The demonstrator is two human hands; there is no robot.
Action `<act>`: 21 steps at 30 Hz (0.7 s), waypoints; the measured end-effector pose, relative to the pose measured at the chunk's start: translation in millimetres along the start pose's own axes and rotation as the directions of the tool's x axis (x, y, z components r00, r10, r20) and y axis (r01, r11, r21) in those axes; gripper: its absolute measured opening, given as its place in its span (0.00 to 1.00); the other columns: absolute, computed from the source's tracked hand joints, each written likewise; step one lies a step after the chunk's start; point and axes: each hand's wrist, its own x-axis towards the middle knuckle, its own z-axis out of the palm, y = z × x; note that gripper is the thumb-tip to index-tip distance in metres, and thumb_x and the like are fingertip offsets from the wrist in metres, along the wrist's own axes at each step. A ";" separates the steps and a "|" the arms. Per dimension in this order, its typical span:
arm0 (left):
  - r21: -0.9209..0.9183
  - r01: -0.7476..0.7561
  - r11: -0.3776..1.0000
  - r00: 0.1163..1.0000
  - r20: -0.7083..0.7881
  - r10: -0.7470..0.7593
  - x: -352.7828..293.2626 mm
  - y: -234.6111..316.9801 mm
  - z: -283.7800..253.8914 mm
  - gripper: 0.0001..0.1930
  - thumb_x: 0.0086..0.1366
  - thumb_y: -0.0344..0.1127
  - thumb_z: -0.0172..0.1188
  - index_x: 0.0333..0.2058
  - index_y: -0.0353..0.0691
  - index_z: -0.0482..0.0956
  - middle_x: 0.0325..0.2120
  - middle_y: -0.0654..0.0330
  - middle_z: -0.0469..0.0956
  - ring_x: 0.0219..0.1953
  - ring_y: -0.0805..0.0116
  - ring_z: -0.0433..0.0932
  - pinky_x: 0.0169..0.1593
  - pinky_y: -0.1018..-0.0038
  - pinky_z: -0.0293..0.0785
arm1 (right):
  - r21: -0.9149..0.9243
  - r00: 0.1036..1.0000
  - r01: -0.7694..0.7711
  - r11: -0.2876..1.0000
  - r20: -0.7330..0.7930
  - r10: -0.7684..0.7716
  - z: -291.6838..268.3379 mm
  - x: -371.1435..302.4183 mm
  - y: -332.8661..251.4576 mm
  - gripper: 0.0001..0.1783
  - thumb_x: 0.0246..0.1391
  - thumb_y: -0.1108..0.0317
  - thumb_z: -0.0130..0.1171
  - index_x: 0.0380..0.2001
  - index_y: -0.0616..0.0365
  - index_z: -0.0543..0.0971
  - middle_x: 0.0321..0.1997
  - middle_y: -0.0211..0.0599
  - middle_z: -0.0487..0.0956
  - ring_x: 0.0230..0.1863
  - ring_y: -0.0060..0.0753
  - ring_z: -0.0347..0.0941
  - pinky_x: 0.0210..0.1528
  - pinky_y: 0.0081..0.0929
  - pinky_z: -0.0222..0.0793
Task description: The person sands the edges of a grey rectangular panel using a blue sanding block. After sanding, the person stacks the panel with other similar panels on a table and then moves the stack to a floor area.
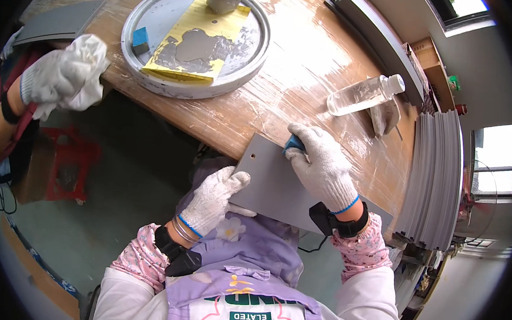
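Grey panel (269,181) lay at centre frame, overhanging the counter (289,103). Left hand (209,198) clamped its left end, presumably to steady it; right hand (324,167) pinched a blue block (293,143) at its upper edge.

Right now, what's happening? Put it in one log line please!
Left hand: gripping grey panel | right hand: holding blue block at panel edge | nearby: clear bottle, round tray
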 end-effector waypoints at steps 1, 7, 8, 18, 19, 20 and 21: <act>-0.002 -0.009 1.000 1.000 -0.007 0.008 1.3 0.1 -0.4 0.18 0.70 0.42 0.52 0.49 0.33 0.70 0.39 0.56 0.76 0.40 0.67 0.80 0.39 0.63 0.85 | -0.056 0.997 -0.072 0.996 0.022 0.074 -8.5 -12.2 10.0 0.20 0.51 0.66 0.59 0.48 0.56 0.75 0.40 0.44 0.76 0.46 0.49 0.73 0.48 0.42 0.70; -0.048 -0.039 0.998 0.998 -0.044 0.037 0.0 -0.2 9.6 0.15 0.71 0.38 0.50 0.48 0.33 0.69 0.40 0.54 0.75 0.42 0.60 0.80 0.37 0.57 0.86 | -0.054 0.963 -0.250 0.967 -0.113 0.243 -12.0 -50.8 37.6 0.19 0.51 0.65 0.60 0.47 0.57 0.75 0.38 0.47 0.77 0.43 0.51 0.74 0.46 0.43 0.71; -0.050 -0.048 0.998 0.998 -0.051 0.045 -0.1 -1.9 6.7 0.15 0.71 0.38 0.50 0.48 0.33 0.69 0.40 0.54 0.75 0.43 0.59 0.80 0.37 0.57 0.86 | -0.009 0.960 -0.237 0.971 -0.154 0.233 -1.1 -41.7 28.3 0.18 0.50 0.65 0.60 0.46 0.57 0.75 0.38 0.47 0.77 0.43 0.51 0.74 0.45 0.43 0.71; -0.005 -0.091 0.996 0.986 -0.142 0.089 2.5 -6.6 16.1 0.13 0.71 0.37 0.48 0.47 0.34 0.69 0.41 0.50 0.75 0.42 0.52 0.81 0.35 0.52 0.85 | -0.134 0.944 -0.194 0.972 -0.295 0.148 -1.6 -63.6 53.9 0.11 0.47 0.67 0.60 0.34 0.57 0.72 0.31 0.45 0.75 0.36 0.49 0.74 0.40 0.43 0.70; -0.006 -0.088 0.996 0.987 -0.137 0.087 1.4 -5.2 17.3 0.13 0.71 0.37 0.48 0.47 0.34 0.69 0.42 0.49 0.75 0.42 0.52 0.81 0.36 0.52 0.85 | -0.196 0.920 -0.315 0.929 -0.304 0.248 -14.4 -83.8 68.1 0.11 0.48 0.67 0.60 0.34 0.56 0.73 0.31 0.45 0.75 0.36 0.50 0.74 0.39 0.44 0.70; -0.006 -0.086 0.996 0.988 -0.132 0.084 1.0 -5.6 17.4 0.12 0.71 0.36 0.49 0.46 0.34 0.68 0.42 0.49 0.74 0.42 0.51 0.80 0.36 0.51 0.85 | -0.238 0.886 -0.402 0.884 -0.346 0.310 -20.2 -102.8 90.5 0.10 0.49 0.66 0.59 0.34 0.56 0.74 0.30 0.46 0.75 0.36 0.51 0.74 0.39 0.45 0.71; 0.003 -0.093 0.996 0.987 -0.132 0.092 0.5 -6.6 15.7 0.12 0.71 0.37 0.49 0.46 0.34 0.68 0.42 0.49 0.74 0.42 0.51 0.80 0.36 0.51 0.85 | -0.239 0.837 -0.506 0.829 -0.369 0.404 -26.3 -117.3 104.5 0.10 0.50 0.65 0.59 0.34 0.57 0.74 0.31 0.46 0.76 0.36 0.52 0.74 0.40 0.46 0.71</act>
